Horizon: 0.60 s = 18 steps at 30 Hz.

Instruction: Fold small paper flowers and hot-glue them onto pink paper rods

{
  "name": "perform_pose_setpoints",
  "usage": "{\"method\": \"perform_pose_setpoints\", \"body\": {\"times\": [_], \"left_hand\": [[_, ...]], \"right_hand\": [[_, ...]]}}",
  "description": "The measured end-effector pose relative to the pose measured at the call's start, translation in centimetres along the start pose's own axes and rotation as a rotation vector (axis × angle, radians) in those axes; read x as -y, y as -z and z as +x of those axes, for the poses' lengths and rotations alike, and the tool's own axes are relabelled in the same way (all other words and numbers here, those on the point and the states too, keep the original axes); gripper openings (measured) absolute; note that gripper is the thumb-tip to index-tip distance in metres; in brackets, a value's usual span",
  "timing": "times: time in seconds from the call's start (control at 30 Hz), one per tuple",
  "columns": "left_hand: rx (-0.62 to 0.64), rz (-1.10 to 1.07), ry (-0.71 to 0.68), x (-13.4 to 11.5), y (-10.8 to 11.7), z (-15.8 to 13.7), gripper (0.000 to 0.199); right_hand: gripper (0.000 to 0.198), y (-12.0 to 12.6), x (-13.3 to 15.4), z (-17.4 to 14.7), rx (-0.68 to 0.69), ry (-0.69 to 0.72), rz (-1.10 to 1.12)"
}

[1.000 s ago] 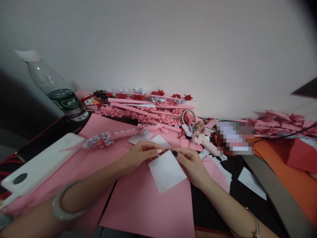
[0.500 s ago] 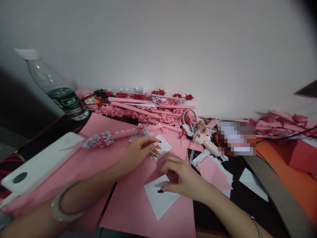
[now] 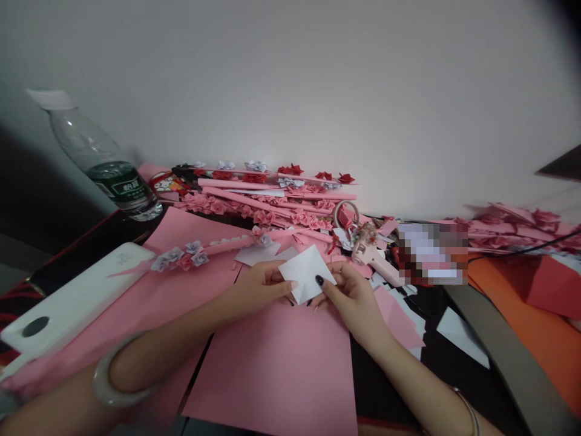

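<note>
A square of white paper (image 3: 307,269), faintly creased, is held up between both hands with one corner pointing toward me. My left hand (image 3: 267,284) pinches its left corner, thumb on top and fingers beneath. On the opposite side my right hand (image 3: 351,297) grips it, the dark-nailed thumb lying on the upper face. Below the hands spreads a large sheet of pink paper (image 3: 276,375). Just behind, a pink paper stem with white and pink paper flowers (image 3: 195,253) lies across the sheets, beside another white paper piece (image 3: 256,254).
Rolled pink stems and paper roses (image 3: 272,212) are heaped along the wall. A pink glue gun (image 3: 376,260) and a roll of tape (image 3: 346,214) lie right of centre. At left stand a water bottle (image 3: 122,181) and a white flat case (image 3: 77,297). Orange paper (image 3: 512,315) lies right.
My right hand has lifted the white square from the pink sheet up to my left hand. The left hand has let go of the paper behind and now holds this square too.
</note>
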<state>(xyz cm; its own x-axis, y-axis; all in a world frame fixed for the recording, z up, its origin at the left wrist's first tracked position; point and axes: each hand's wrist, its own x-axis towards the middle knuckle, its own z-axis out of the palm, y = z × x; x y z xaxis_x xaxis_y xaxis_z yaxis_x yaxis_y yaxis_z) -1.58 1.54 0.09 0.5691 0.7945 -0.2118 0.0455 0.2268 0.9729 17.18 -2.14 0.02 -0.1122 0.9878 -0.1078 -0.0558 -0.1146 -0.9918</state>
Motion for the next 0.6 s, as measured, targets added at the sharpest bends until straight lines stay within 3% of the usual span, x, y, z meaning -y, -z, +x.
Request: {"method": "perform_pose_setpoints", "body": {"times": [0.3, 0.47, 0.6], "left_hand": [[-0.049, -0.154, -0.012, -0.2, 0.5, -0.3, 0.03], [-0.033, -0.269, -0.02, -0.1, 0.8, -0.4, 0.016], [-0.003, -0.21, -0.041, 0.3, 0.8, -0.3, 0.023]], "right_hand": [[0.021, 0.6, -0.4, 0.3, 0.152, 0.103, 0.104], [0.022, 1.1, -0.5, 0.2, 0.208, 0.088, 0.219], [0.029, 0.9, -0.2, 0.2, 0.202, 0.084, 0.244]]}}
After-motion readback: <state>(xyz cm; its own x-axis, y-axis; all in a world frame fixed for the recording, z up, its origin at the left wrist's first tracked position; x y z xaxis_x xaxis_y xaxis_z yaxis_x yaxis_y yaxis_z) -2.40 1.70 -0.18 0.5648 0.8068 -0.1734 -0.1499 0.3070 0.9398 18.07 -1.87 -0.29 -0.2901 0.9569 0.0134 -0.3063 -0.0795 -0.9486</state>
